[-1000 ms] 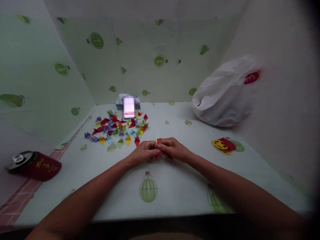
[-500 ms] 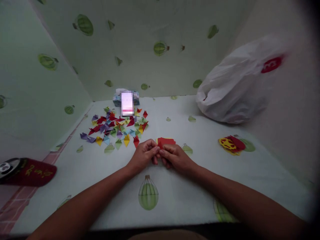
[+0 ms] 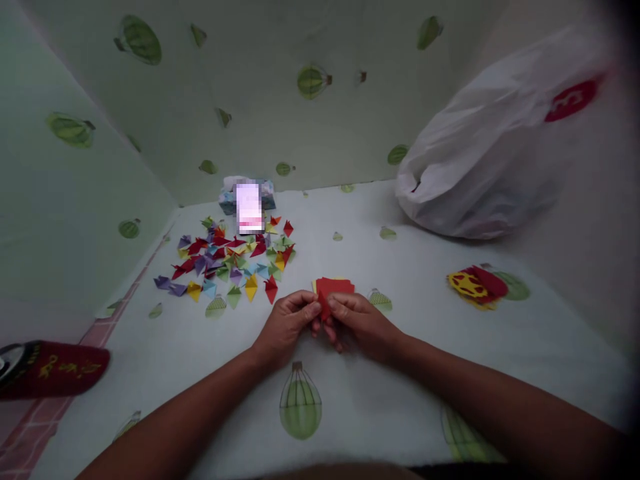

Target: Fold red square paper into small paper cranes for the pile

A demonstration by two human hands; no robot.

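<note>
A small folded piece of red paper (image 3: 324, 308) is pinched between my two hands, just in front of the paper stack. My left hand (image 3: 289, 325) grips its left side with thumb and forefinger closed. On the other side my right hand (image 3: 361, 320) pinches it, the lower fingers curled loosely beneath. Right behind the hands lies a stack of red and yellow paper sheets (image 3: 336, 287), partly covered by my fingers. Many small folded paper pieces (image 3: 235, 270) in red, purple, yellow, blue and green are scattered to the left beyond my left hand.
A lit phone (image 3: 249, 207) leans against a tissue box (image 3: 270, 193) at the back. A stuffed white plastic bag (image 3: 480, 160) stands back right. Red and yellow cut-outs (image 3: 475, 287) lie at right. A red can (image 3: 60, 368) is at the left edge. Walls enclose the table.
My hands have come slightly nearer and tilted, so more of the red paper shows between the fingertips. The whole view has shifted a little with my head.
</note>
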